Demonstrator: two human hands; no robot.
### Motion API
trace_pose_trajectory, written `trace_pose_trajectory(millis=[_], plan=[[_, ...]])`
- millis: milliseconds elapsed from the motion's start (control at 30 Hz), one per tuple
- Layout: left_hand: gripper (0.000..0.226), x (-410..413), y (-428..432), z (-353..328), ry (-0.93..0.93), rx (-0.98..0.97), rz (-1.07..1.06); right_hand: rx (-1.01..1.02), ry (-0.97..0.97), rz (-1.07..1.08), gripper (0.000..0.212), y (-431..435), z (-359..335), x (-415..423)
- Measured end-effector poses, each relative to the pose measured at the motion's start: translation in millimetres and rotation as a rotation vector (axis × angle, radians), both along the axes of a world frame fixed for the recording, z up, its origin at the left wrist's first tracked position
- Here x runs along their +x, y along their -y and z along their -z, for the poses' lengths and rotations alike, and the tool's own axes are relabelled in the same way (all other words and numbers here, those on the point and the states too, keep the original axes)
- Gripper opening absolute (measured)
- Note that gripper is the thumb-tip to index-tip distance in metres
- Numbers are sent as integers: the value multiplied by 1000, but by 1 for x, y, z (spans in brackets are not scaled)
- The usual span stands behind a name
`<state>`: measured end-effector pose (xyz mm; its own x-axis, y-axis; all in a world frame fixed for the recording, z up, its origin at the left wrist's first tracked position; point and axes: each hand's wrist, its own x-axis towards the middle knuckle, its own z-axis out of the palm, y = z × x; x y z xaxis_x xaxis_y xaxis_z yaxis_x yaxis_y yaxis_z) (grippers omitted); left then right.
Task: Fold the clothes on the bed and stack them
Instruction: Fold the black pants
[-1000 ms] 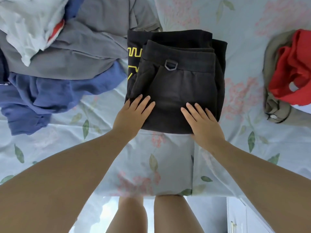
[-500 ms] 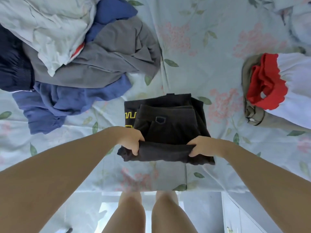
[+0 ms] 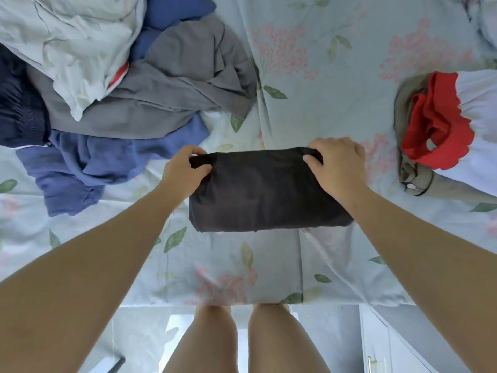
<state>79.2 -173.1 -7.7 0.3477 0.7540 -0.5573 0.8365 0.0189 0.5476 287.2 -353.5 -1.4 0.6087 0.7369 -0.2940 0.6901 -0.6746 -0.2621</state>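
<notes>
A black garment (image 3: 266, 192), folded over into a compact rectangle, lies on the floral bed sheet (image 3: 317, 76) in the middle of the view. My left hand (image 3: 185, 170) grips its far left corner. My right hand (image 3: 336, 168) grips its far right corner, thumb tucked under the fold. An unfolded heap sits at the upper left: a white garment (image 3: 72, 41), a grey one (image 3: 174, 84), a blue one (image 3: 88, 168) and a dark navy one (image 3: 18, 109). At the right edge lies a stack with a red piece (image 3: 435, 130), a white piece (image 3: 481, 117) and an olive piece (image 3: 411, 173).
The bed's near edge (image 3: 242, 302) runs just below the black garment, with my legs (image 3: 242, 343) standing against it. A white cabinet with a handle (image 3: 376, 364) stands at the lower right on the floor.
Both hands went from lying flat on the black garment to gripping its near edge, then carried that edge away from me, folding the garment in half and hiding its ring and yellow print.
</notes>
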Motion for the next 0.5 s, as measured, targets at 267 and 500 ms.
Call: trace_pose_trajectory(millis=[267,500], plan=[[50,0,86,41,-251,552,586,29,249,-201,42,15,39,-72],[54,9,95,82,-457,431,570,-151,135,-280,53,10,94,-66]])
